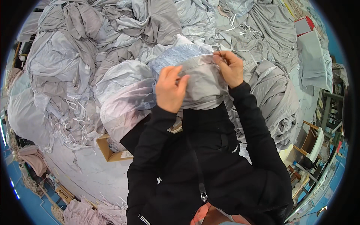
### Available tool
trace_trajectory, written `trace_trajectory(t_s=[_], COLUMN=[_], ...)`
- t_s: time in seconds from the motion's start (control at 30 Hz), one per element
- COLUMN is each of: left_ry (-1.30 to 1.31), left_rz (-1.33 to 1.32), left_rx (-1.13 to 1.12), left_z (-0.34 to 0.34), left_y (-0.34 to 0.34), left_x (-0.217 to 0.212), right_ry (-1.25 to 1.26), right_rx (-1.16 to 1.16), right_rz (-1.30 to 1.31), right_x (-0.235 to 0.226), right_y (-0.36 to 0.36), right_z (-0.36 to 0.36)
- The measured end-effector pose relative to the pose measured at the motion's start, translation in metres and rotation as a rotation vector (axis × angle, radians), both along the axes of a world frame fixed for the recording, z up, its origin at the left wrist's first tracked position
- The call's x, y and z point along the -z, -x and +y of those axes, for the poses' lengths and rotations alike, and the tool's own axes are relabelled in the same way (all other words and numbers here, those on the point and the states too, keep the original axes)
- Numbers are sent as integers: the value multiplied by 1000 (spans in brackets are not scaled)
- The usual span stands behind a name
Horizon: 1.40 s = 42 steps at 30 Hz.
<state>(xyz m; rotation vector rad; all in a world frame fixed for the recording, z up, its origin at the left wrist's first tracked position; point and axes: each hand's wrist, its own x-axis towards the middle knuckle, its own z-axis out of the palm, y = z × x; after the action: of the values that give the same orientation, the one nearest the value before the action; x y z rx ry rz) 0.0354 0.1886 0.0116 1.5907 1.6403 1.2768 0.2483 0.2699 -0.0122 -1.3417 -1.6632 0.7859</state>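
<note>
A grey fabric piece with a hemmed top edge lies across my lap, its blue-grey crinkled side showing beyond the hem. My right hand pinches the hem near its right end between thumb and fingertips. At the left part of the same cloth is my left hand, thumb and fingers apart and slightly curled, with nothing visible in it. Both black sleeves reach up from the lower edge. Pale pink and light grey cloth bulges out left of my left hand.
Heaps of grey and pale blue fabric with white ties spread ahead and to both sides. An open cardboard box stands on the pale floor at left. Shelving with assorted items lines the right, below a hanging pale cloth.
</note>
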Motion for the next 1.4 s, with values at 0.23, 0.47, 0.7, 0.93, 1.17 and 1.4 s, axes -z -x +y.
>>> trace_trajectory(t_s=[0.23, 0.47, 0.7, 0.93, 1.17, 1.4], left_ry=[-7, 2, -11, 0, 53, 61], left_rz=[-27, -68, -46, -79, -203, -149], left_rx=[-40, -76, -98, -99, -81, -80], left_z=[25, 27, 32, 39, 45, 56], left_y=[-31, -41, -43, -41, -33, -26], left_x=[26, 21, 20, 25, 30, 24], right_ry=[-35, 22, 443, 240, 96, 244], right_rx=[-94, -156, -196, -397, -475, -583], right_rz=[-44, 5, 610, 701, 627, 205], right_x=[-16, -11, -54, -117, -160, -141], right_y=[36, 16, 2, 10, 26, 23], right_z=[-21, -6, 1, 21, 32, 17])
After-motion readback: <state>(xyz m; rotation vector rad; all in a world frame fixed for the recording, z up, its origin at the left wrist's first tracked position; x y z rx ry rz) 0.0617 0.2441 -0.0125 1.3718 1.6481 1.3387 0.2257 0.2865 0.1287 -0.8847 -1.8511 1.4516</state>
